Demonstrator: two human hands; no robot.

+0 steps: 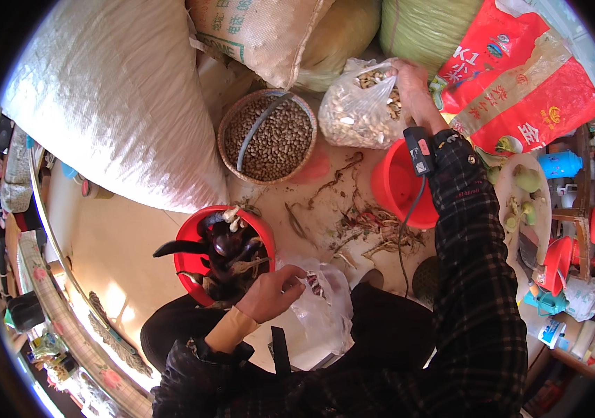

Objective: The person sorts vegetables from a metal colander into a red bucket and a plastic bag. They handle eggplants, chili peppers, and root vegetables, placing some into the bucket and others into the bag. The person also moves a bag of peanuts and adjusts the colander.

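Note:
My right hand (pixel 416 94) grips the top edge of a clear plastic bag (pixel 360 112) filled with pale, dried pieces, which stands on the floor ahead of me. Near my lap, my left hand (pixel 274 293) pinches the rim of a second thin plastic bag (pixel 323 313), with some dark reddish bits visible inside. Just left of that hand is a red bucket (pixel 187 277) of eggplants (pixel 226 244), with a few pale bulbs on top. An empty-looking red bucket (pixel 399 180) stands tilted beneath my right forearm.
A basket (pixel 270 137) of small brown nuts or seeds stands ahead. Large woven sacks (pixel 114 99) line the far side. Dry roots and plant scraps (pixel 375 224) litter the floor. Right of my arm are a red printed sack (pixel 527 89) and a low board (pixel 511 183) with green vegetables.

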